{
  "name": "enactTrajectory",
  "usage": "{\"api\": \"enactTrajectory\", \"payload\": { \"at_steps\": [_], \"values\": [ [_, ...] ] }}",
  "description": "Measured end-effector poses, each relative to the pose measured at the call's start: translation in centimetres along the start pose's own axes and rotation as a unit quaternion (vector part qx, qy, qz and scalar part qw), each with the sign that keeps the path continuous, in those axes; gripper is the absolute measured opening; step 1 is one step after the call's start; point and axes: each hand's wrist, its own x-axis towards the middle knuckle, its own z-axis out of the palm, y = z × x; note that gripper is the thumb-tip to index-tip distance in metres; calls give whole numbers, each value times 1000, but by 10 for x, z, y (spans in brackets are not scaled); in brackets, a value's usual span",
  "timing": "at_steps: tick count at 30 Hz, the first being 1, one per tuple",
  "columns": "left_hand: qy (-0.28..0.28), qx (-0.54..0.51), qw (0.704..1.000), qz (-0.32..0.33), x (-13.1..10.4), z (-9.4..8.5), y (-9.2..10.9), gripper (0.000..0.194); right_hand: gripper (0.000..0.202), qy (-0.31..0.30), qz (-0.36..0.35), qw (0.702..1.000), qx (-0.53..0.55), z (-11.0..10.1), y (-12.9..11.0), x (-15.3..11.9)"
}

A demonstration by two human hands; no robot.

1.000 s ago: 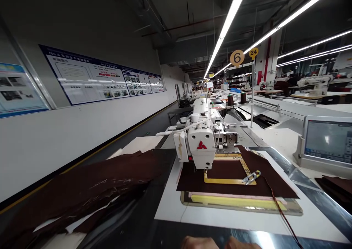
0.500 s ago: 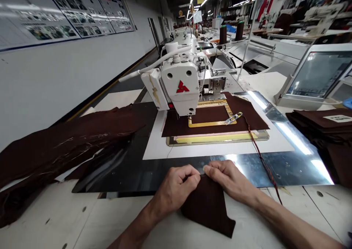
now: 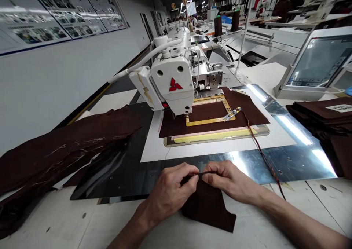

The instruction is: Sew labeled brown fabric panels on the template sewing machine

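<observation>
The right hand (image 3: 231, 180), its thumb lower than 0.5 s ago, and the left hand (image 3: 171, 187) pinch the dark-brown, notched cloth piece (image 3: 209, 210) at the front edge of the glossy metal plate (image 3: 126, 183); control looks firmer.

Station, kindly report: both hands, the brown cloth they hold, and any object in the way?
Left hand, right hand: both pinching brown cloth by upper edge. Lower part unheld. Thread snips ahead on yellow frame, apart from hands.
</observation>
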Motion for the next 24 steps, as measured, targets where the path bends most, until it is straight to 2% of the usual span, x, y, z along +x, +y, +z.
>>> {"api": "enactTrajectory", "payload": {
  "at_steps": [3,5,7,12,16,19,21,24],
  "values": [
    [-6,47,993,104,2,-3,-1,15,22,-6,-14,999,-42,0,-5,0],
    [-23,61,989,132,3,-5,0,16,20,-6,-26,998,-64,-1,-9,-1],
    [-20,65,991,119,3,-5,1,16,22,3,-35,996,-79,-1,-14,0],
    [39,64,997,33,1,0,4,19,28,12,-19,997,-70,-1,-16,-1],
    [-23,24,999,-7,0,-3,7,17,26,5,5,999,-52,-1,-13,-1],
    [-66,6,997,-38,1,-7,10,9,26,9,-6,997,-71,0,-11,0],
    [-79,7,996,-30,3,-7,10,7,25,7,-18,996,-87,0,-10,1],
    [-91,42,995,15,4,-6,9,16,22,-5,-34,993,-109,0,-12,1]
  ]
}}
